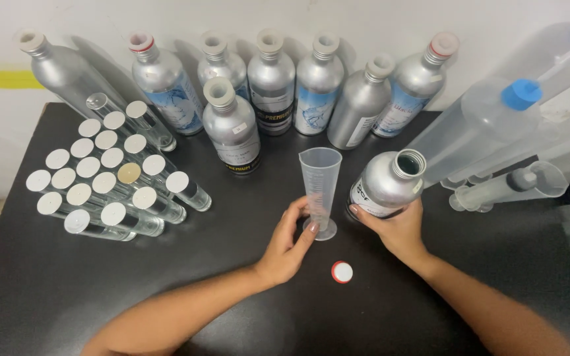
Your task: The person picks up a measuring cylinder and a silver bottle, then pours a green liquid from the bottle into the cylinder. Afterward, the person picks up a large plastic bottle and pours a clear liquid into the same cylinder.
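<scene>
Nearby, uncapped aluminium bottle (388, 184), empty measuring cylinder (320, 188).

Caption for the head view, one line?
Left hand steadies a clear measuring cylinder while right hand grips an open aluminium bottle; cap lies on black table.

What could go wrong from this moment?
1. The tall clear plastic measuring cylinder has a narrow mouth; liquid from the open silver aluminium bottle in the right hand may spill.
2. The left hand steadies only its base; it might tip.
3. The loose red-rimmed white cap could be knocked away.
</scene>
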